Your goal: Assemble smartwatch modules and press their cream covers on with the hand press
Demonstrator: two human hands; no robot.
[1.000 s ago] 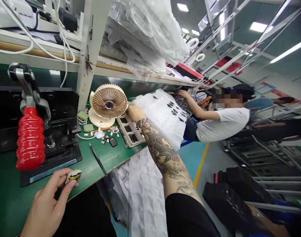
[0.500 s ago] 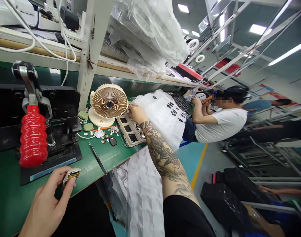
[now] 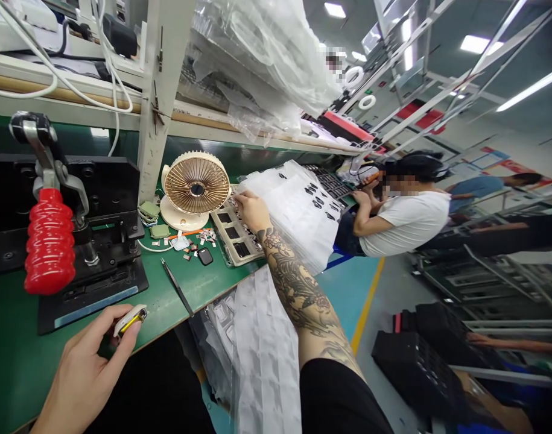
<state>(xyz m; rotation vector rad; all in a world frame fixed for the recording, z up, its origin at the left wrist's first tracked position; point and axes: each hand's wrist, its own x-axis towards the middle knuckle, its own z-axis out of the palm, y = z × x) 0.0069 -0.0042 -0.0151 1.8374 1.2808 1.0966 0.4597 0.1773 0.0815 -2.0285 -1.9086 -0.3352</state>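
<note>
My left hand (image 3: pixel 86 369) pinches a small watch-like case (image 3: pixel 127 319) between thumb and fingers, above the front edge of the green bench. The case is pale outside, with yellow and dark parts showing in its open side. My right hand (image 3: pixel 254 211) reaches to the far part of a beige compartment tray (image 3: pixel 221 240), just right of a cream desk fan (image 3: pixel 196 188). Its fingers are bent together at the tray; whatever they hold is too small or hidden to make out. Dark pieces lie in the tray's compartments. Black tweezers (image 3: pixel 178 289) rest on the bench between my hands.
A black press with a red handle (image 3: pixel 50 241) stands at left. Small loose parts and a black square piece (image 3: pixel 205 257) lie before the fan. White sheeting (image 3: pixel 280 211) bearing black pieces lies right of the tray. A co-worker (image 3: pixel 402 211) sits beyond.
The case in my left hand has tilted, showing more of its pale back edge. My right hand stays at the tray with its fingers slightly shifted. The view has moved a little.
</note>
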